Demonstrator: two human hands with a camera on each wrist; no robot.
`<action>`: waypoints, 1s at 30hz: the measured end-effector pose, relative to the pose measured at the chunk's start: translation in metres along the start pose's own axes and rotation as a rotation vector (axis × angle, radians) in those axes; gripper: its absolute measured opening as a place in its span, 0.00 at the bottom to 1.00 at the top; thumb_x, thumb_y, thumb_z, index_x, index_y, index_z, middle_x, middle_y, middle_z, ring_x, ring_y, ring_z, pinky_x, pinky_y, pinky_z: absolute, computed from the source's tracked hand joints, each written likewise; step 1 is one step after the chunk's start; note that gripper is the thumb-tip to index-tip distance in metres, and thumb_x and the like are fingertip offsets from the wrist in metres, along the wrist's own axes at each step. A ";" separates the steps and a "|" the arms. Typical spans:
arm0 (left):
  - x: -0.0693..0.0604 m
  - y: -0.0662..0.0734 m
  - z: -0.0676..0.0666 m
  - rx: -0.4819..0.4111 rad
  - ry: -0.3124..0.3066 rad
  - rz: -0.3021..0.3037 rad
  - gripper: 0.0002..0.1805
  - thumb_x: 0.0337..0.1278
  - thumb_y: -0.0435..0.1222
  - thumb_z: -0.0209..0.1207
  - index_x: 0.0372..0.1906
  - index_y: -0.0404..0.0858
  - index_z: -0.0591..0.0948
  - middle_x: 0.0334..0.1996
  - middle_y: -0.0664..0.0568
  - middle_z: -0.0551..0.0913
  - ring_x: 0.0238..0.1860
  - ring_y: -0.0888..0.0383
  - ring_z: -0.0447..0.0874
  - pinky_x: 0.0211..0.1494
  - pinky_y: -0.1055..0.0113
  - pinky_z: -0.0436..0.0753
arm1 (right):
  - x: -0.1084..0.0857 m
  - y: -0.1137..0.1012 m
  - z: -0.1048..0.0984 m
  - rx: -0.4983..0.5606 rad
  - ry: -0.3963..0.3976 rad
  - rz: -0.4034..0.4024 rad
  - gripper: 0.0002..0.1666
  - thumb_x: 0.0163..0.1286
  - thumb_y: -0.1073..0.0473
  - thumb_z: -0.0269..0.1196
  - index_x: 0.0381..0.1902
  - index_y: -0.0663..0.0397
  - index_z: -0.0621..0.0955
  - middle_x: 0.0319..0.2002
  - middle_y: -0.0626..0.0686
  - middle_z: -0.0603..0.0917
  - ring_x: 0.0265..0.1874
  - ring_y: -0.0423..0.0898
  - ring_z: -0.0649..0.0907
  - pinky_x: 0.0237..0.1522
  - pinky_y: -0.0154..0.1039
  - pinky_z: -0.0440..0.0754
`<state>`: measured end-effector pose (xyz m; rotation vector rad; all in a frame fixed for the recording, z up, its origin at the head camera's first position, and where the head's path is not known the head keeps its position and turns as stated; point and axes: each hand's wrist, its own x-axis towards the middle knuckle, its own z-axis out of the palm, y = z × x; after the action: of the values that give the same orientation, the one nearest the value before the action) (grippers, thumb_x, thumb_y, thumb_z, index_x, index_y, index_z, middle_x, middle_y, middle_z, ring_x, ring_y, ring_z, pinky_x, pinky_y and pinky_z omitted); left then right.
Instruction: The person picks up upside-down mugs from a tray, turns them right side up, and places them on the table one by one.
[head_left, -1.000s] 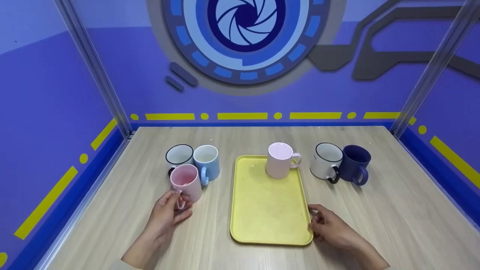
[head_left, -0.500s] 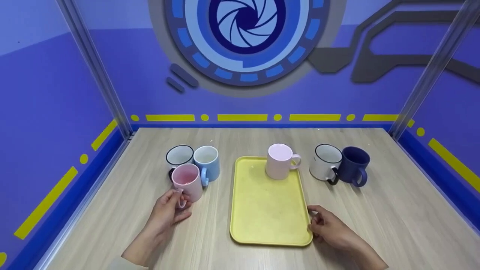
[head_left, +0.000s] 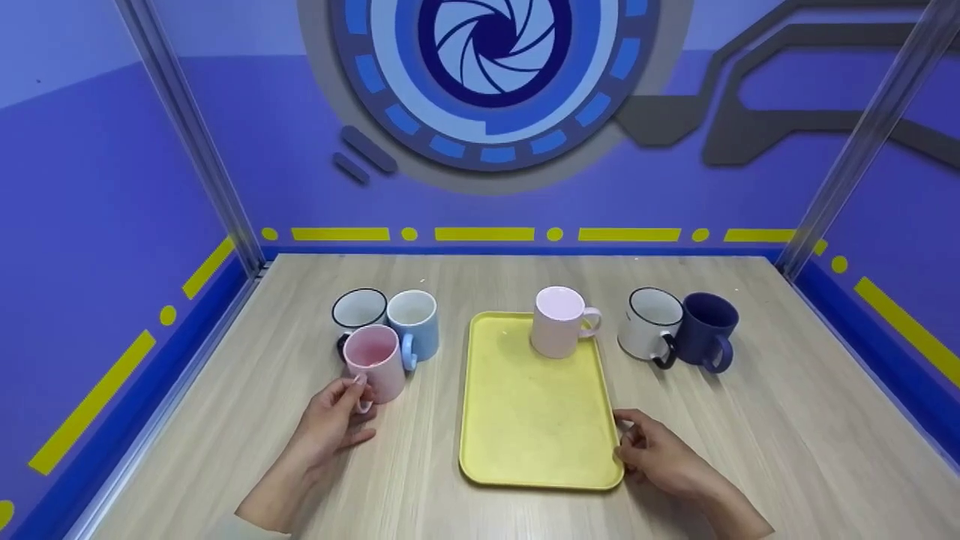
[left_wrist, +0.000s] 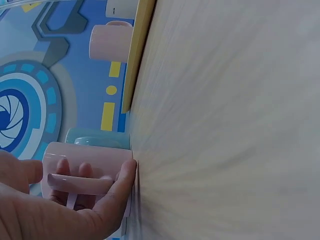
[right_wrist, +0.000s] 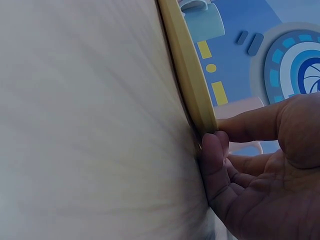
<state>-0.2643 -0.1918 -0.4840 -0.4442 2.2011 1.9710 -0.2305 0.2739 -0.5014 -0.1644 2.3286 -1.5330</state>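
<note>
My left hand [head_left: 334, 420] is at the handle of a pink mug [head_left: 381, 375], which stands upright on the table. In the left wrist view, fingers pass behind the handle [left_wrist: 80, 184] and the thumb lies close to its upper end. Close behind that mug stand a light blue mug [head_left: 421, 337] and a white mug [head_left: 360, 309] with a dark rim. My right hand [head_left: 660, 454] pinches the right edge of a yellow tray [head_left: 536, 427] near its front corner. A pale pink mug [head_left: 555, 334] stands on the tray's far right part.
To the right of the tray, a white mug [head_left: 641, 334] with a black handle and a navy mug [head_left: 701, 341] stand side by side. Blue walls [head_left: 600, 180] close in the wood-grain table [head_left: 795, 435] at the back and sides.
The left hand has shifted slightly at the handle, covering more of it, and its lower fingers spread more. The right hand and the tray stay nearly in place.
</note>
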 end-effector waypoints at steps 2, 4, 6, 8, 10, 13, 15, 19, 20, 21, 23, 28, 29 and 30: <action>-0.003 0.001 -0.002 0.011 0.003 0.001 0.21 0.80 0.50 0.52 0.59 0.38 0.75 0.55 0.44 0.80 0.52 0.52 0.83 0.50 0.57 0.90 | 0.000 0.000 0.000 -0.002 -0.001 -0.008 0.36 0.73 0.70 0.58 0.74 0.73 0.60 0.37 0.54 0.73 0.33 0.47 0.78 0.29 0.36 0.80; -0.006 0.001 -0.004 0.025 0.014 0.003 0.21 0.79 0.49 0.53 0.61 0.38 0.72 0.57 0.42 0.77 0.52 0.52 0.83 0.49 0.58 0.90 | -0.001 -0.001 0.000 0.001 -0.004 -0.018 0.36 0.73 0.70 0.58 0.74 0.74 0.60 0.36 0.54 0.73 0.33 0.47 0.78 0.30 0.36 0.80; -0.009 0.001 -0.007 0.052 0.035 0.012 0.22 0.78 0.48 0.54 0.63 0.38 0.70 0.59 0.41 0.74 0.53 0.51 0.82 0.50 0.58 0.90 | -0.001 -0.001 0.000 0.000 -0.006 -0.023 0.36 0.72 0.70 0.58 0.74 0.74 0.60 0.36 0.54 0.73 0.33 0.47 0.78 0.30 0.36 0.81; -0.014 0.001 -0.009 0.091 0.061 0.033 0.23 0.77 0.46 0.55 0.66 0.38 0.68 0.61 0.41 0.70 0.55 0.50 0.81 0.51 0.59 0.89 | -0.001 -0.001 0.000 0.001 -0.008 -0.023 0.36 0.72 0.70 0.58 0.74 0.74 0.60 0.36 0.54 0.73 0.33 0.47 0.78 0.30 0.35 0.81; -0.019 0.002 -0.011 0.137 0.097 0.067 0.25 0.76 0.45 0.55 0.67 0.36 0.66 0.63 0.40 0.68 0.57 0.48 0.79 0.52 0.60 0.87 | 0.000 -0.001 0.000 0.007 -0.007 -0.013 0.36 0.72 0.70 0.58 0.74 0.74 0.60 0.36 0.54 0.73 0.33 0.47 0.78 0.29 0.36 0.81; -0.029 0.006 -0.011 0.206 0.182 0.156 0.25 0.75 0.41 0.57 0.67 0.34 0.65 0.62 0.40 0.69 0.58 0.46 0.77 0.52 0.64 0.82 | 0.000 -0.001 0.000 0.017 -0.009 0.005 0.36 0.73 0.69 0.58 0.74 0.74 0.59 0.37 0.54 0.73 0.32 0.47 0.78 0.29 0.36 0.80; -0.036 0.009 -0.008 0.249 0.239 0.210 0.23 0.73 0.39 0.57 0.64 0.34 0.66 0.58 0.41 0.71 0.58 0.47 0.76 0.50 0.66 0.79 | 0.000 -0.001 -0.001 0.026 -0.010 0.023 0.37 0.74 0.68 0.59 0.75 0.73 0.59 0.37 0.53 0.73 0.32 0.46 0.78 0.29 0.36 0.80; -0.050 0.017 0.004 0.289 0.262 0.264 0.18 0.72 0.38 0.58 0.59 0.36 0.69 0.52 0.44 0.74 0.53 0.50 0.78 0.46 0.70 0.78 | 0.000 -0.002 -0.002 0.043 -0.015 0.059 0.37 0.75 0.65 0.59 0.76 0.71 0.59 0.37 0.53 0.74 0.31 0.46 0.79 0.29 0.36 0.80; -0.052 0.018 0.007 0.288 0.246 0.271 0.17 0.72 0.38 0.58 0.58 0.36 0.70 0.51 0.44 0.75 0.51 0.51 0.78 0.45 0.70 0.78 | 0.000 -0.002 -0.003 0.053 -0.017 0.066 0.37 0.75 0.64 0.59 0.76 0.71 0.58 0.37 0.53 0.75 0.32 0.46 0.79 0.30 0.36 0.80; -0.055 0.020 0.011 0.284 0.228 0.276 0.17 0.72 0.38 0.59 0.57 0.36 0.70 0.51 0.44 0.75 0.50 0.51 0.79 0.45 0.70 0.79 | 0.001 -0.002 -0.003 0.063 -0.023 0.068 0.38 0.76 0.64 0.59 0.76 0.71 0.58 0.37 0.53 0.75 0.32 0.46 0.79 0.30 0.37 0.80; -0.059 0.022 0.019 0.277 0.185 0.276 0.17 0.73 0.39 0.59 0.57 0.37 0.70 0.51 0.45 0.76 0.49 0.53 0.78 0.45 0.71 0.80 | 0.000 -0.001 -0.005 0.079 -0.035 0.059 0.38 0.76 0.64 0.59 0.76 0.72 0.57 0.37 0.53 0.75 0.32 0.46 0.78 0.31 0.36 0.80; -0.066 0.021 0.036 0.252 0.100 0.300 0.15 0.71 0.37 0.61 0.54 0.38 0.72 0.49 0.46 0.77 0.46 0.55 0.78 0.46 0.70 0.80 | -0.001 -0.004 -0.007 0.093 -0.047 0.060 0.39 0.77 0.61 0.60 0.77 0.71 0.57 0.36 0.54 0.76 0.32 0.46 0.79 0.31 0.37 0.81; -0.066 0.020 0.039 0.249 0.082 0.305 0.15 0.70 0.37 0.62 0.54 0.38 0.72 0.48 0.46 0.78 0.46 0.55 0.79 0.46 0.70 0.80 | -0.002 -0.004 -0.008 0.094 -0.046 0.062 0.39 0.77 0.61 0.60 0.77 0.71 0.57 0.36 0.54 0.77 0.32 0.46 0.79 0.31 0.37 0.81; -0.067 0.020 0.042 0.243 0.061 0.316 0.15 0.69 0.36 0.63 0.53 0.37 0.72 0.48 0.46 0.78 0.45 0.55 0.79 0.46 0.69 0.80 | -0.002 -0.005 -0.008 0.096 -0.047 0.062 0.40 0.77 0.61 0.60 0.77 0.71 0.57 0.37 0.54 0.77 0.32 0.46 0.79 0.31 0.38 0.82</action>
<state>-0.2110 -0.1411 -0.4498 -0.1304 2.6447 1.8075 -0.2320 0.2797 -0.4932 -0.1020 2.1985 -1.5892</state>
